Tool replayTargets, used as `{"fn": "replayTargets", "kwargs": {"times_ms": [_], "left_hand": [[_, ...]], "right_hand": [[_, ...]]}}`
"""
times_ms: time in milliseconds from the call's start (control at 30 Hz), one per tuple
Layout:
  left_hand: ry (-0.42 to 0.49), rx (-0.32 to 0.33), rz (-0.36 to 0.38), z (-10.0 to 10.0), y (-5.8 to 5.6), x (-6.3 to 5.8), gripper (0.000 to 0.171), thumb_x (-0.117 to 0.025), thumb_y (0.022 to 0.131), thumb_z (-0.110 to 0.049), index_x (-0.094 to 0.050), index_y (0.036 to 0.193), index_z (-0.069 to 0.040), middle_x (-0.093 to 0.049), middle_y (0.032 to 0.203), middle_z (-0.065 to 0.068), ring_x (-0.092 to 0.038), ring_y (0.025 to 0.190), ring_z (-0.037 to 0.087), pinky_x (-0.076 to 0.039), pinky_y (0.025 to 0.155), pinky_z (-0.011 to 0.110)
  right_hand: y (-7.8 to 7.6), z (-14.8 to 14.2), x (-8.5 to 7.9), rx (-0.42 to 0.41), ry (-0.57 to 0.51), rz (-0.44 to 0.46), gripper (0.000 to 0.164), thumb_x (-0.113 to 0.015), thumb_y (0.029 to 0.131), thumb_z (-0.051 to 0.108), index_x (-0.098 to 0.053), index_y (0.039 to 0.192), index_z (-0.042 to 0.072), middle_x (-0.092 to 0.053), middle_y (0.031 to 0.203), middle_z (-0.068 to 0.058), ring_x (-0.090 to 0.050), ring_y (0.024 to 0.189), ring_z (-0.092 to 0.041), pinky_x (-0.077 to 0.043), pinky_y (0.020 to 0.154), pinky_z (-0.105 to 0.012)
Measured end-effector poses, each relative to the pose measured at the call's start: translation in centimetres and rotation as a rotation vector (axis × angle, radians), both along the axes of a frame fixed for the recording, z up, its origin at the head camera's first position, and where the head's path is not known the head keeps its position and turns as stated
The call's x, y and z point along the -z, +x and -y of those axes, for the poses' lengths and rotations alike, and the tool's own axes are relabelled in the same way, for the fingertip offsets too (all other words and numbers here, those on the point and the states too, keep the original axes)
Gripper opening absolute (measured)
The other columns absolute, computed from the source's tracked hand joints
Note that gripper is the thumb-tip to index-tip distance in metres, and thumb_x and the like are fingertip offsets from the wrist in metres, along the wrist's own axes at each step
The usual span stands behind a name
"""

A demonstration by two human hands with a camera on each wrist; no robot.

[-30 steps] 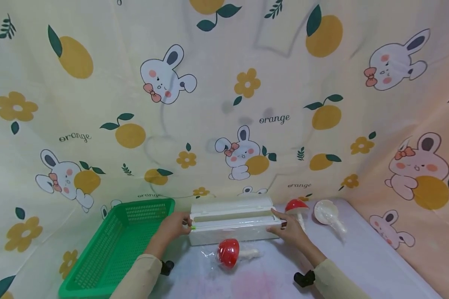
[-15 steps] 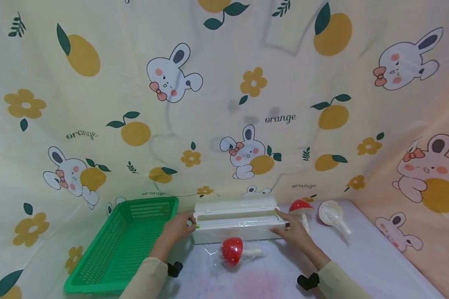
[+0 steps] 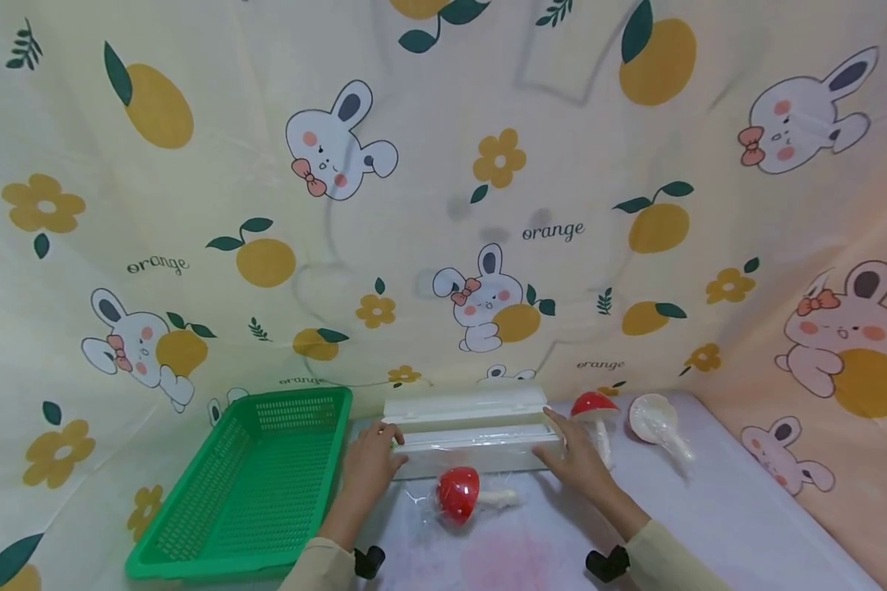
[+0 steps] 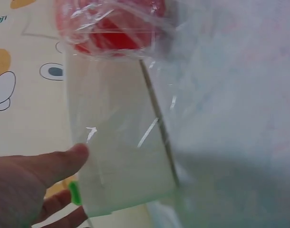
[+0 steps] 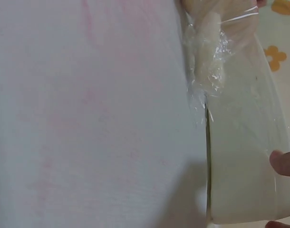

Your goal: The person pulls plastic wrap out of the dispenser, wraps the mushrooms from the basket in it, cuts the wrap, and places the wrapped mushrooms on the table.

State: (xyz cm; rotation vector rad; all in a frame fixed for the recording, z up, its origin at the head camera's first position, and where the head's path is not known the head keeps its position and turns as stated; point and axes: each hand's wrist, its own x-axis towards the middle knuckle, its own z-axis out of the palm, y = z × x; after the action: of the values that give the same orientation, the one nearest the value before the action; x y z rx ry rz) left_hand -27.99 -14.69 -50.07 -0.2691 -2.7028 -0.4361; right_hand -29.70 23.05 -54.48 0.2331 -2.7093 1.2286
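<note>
A white cling film dispenser (image 3: pixel 467 461) lies lengthwise on the table with its lid (image 3: pixel 466 402) raised at the back. At its left end my left hand (image 3: pixel 369 464) grips the box, thumb on the front face and fingers near a green slider (image 4: pixel 74 192). My right hand (image 3: pixel 580 461) holds the right end, its thumb (image 5: pixel 284 164) against the front. Clear film drapes over the front of the box. Just before it lies a toy mushroom (image 3: pixel 458 496) with a red cap and white stem, wrapped in film.
A green perforated basket (image 3: pixel 240 484) stands at the left. Two more mushrooms lie at the right: a red-capped one (image 3: pixel 595 406) behind my right hand and one showing its pale underside (image 3: pixel 650 419). A printed cloth (image 3: pixel 414 205) hangs behind the table.
My left hand has shifted right and turned, with its thumb now on the box's front. The right hand keeps its place at the right end. The dispenser and wrapped mushroom stay put.
</note>
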Motion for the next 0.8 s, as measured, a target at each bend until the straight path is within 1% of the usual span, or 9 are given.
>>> {"fn": "replayTargets", "kwargs": {"times_ms": [167, 267, 333, 400, 467, 533, 600, 667, 800], "left_hand": [[-0.006, -0.011, -0.080, 0.0, 0.1, 0.5, 0.022, -0.091, 0.087, -0.019, -0.071, 0.094, -0.018, -0.071, 0.107, 0.006, -0.068, 0.099, 0.030, -0.057, 0.084, 0.048], [-0.011, -0.003, -0.132, 0.0, 0.2, 0.7, 0.020, -0.091, 0.088, -0.019, -0.070, 0.090, -0.018, -0.071, 0.103, 0.004, -0.067, 0.097, 0.029, -0.057, 0.083, 0.048], [-0.006, 0.011, -0.171, 0.0, 0.4, 0.7, 0.020, -0.091, 0.087, -0.017, -0.071, 0.088, -0.018, -0.072, 0.102, 0.003, -0.067, 0.097, 0.030, -0.056, 0.084, 0.048], [0.000, 0.024, -0.201, 0.0, 0.6, 0.8, 0.021, -0.091, 0.087, -0.017, -0.071, 0.087, -0.019, -0.073, 0.101, 0.003, -0.067, 0.097, 0.030, -0.056, 0.085, 0.048], [0.016, 0.042, -0.217, 0.0, 0.9, 0.7, 0.021, -0.091, 0.086, -0.017, -0.071, 0.086, -0.019, -0.074, 0.101, 0.003, -0.066, 0.097, 0.030, -0.055, 0.086, 0.048], [0.042, 0.064, -0.214, 0.1, 1.0, 0.6, 0.020, -0.091, 0.087, -0.017, -0.071, 0.087, -0.020, -0.076, 0.099, 0.002, -0.066, 0.096, 0.029, -0.054, 0.086, 0.047], [0.110, 0.095, -0.160, 0.1, 1.3, 0.4, 0.018, -0.089, 0.089, -0.016, -0.071, 0.089, -0.020, -0.076, 0.097, 0.001, -0.066, 0.095, 0.027, -0.054, 0.086, 0.047], [0.208, 0.137, -0.072, 0.2, 1.5, 0.3, 0.015, -0.086, 0.093, -0.015, -0.071, 0.092, -0.019, -0.075, 0.095, -0.001, -0.066, 0.095, 0.025, -0.055, 0.085, 0.046], [0.427, 0.225, 0.117, 0.3, 2.1, 0.5, 0.009, -0.077, 0.100, -0.014, -0.068, 0.100, -0.013, -0.072, 0.095, -0.002, -0.068, 0.096, 0.022, -0.057, 0.087, 0.048]], "right_hand": [[-0.2, 0.3, 0.1, 0.026, 0.042, -0.096, 0.071, -0.082, 0.098, 0.029, -0.049, 0.160, 0.016, -0.044, 0.162, -0.023, -0.038, 0.150, -0.050, -0.035, 0.116, -0.074], [0.1, 0.5, 0.4, 0.025, 0.051, -0.241, 0.062, -0.086, 0.094, 0.021, -0.061, 0.150, 0.012, -0.049, 0.156, -0.028, -0.043, 0.143, -0.054, -0.038, 0.111, -0.077], [0.2, 0.7, 0.6, 0.012, 0.047, -0.373, 0.054, -0.088, 0.090, 0.014, -0.069, 0.140, 0.010, -0.052, 0.151, -0.033, -0.047, 0.137, -0.058, -0.039, 0.107, -0.078], [0.5, 0.9, 0.8, -0.005, 0.037, -0.466, 0.044, -0.089, 0.087, 0.008, -0.076, 0.129, 0.009, -0.055, 0.147, -0.035, -0.049, 0.133, -0.060, -0.040, 0.103, -0.078], [0.7, 1.0, 0.8, -0.023, 0.018, -0.504, 0.035, -0.088, 0.086, 0.004, -0.081, 0.120, 0.011, -0.055, 0.146, -0.034, -0.049, 0.132, -0.060, -0.039, 0.102, -0.077], [1.0, 1.0, 0.7, -0.030, 0.004, -0.488, 0.028, -0.087, 0.088, 0.004, -0.084, 0.113, 0.014, -0.055, 0.148, -0.031, -0.048, 0.134, -0.057, -0.038, 0.103, -0.077], [1.3, 1.1, 0.5, -0.040, 0.000, -0.469, 0.024, -0.087, 0.088, 0.003, -0.085, 0.108, 0.017, -0.056, 0.148, -0.029, -0.047, 0.136, -0.054, -0.038, 0.105, -0.077], [1.6, 1.1, 0.3, -0.059, -0.001, -0.468, 0.024, -0.087, 0.088, 0.003, -0.085, 0.106, 0.017, -0.058, 0.146, -0.027, -0.049, 0.135, -0.052, -0.039, 0.105, -0.076], [2.4, 1.1, 0.1, -0.119, -0.001, -0.532, 0.025, -0.087, 0.085, -0.001, -0.084, 0.102, 0.016, -0.065, 0.137, -0.024, -0.058, 0.129, -0.050, -0.047, 0.102, -0.069]]}}
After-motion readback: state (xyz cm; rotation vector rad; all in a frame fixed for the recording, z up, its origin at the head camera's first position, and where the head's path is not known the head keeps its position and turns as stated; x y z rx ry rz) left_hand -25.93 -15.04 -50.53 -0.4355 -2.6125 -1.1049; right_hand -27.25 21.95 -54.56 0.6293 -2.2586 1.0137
